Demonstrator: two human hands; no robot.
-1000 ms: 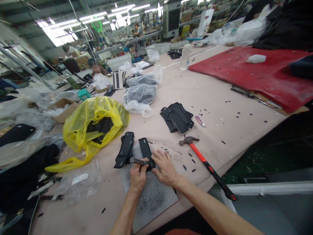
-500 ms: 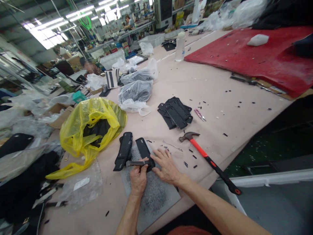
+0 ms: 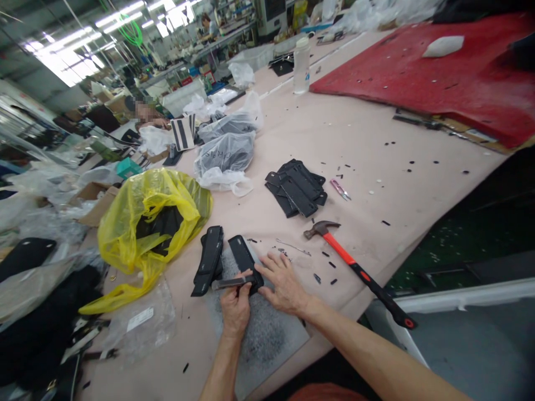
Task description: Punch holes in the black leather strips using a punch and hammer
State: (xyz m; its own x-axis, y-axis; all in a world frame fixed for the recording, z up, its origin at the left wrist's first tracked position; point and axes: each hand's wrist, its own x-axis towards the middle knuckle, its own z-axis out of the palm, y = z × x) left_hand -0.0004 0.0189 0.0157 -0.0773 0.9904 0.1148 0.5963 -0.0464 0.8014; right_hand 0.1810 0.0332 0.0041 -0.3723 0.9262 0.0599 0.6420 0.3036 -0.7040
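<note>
My left hand (image 3: 236, 306) is closed around a slim metal punch tool (image 3: 228, 283), its tip set against a long black leather strip (image 3: 244, 259). That strip lies on a grey speckled pad (image 3: 267, 334) at the near table edge. My right hand (image 3: 284, 281) lies flat, fingers spread, pressing the strip's near end and the pad. A second black strip (image 3: 208, 259) rests just left of the first. A red-handled claw hammer (image 3: 355, 270) lies to the right, apart from my right hand.
A stack of black leather pieces (image 3: 296, 186) sits mid-table, with small snips (image 3: 340, 189) beside it. A yellow plastic bag (image 3: 150, 223) stands left, clear bags (image 3: 225, 153) behind. A red mat (image 3: 418, 78) and a bottle (image 3: 301, 64) are far right. A person sits far left.
The view has tilted down and shifted slightly; both hands keep their places on the strip and tool.
</note>
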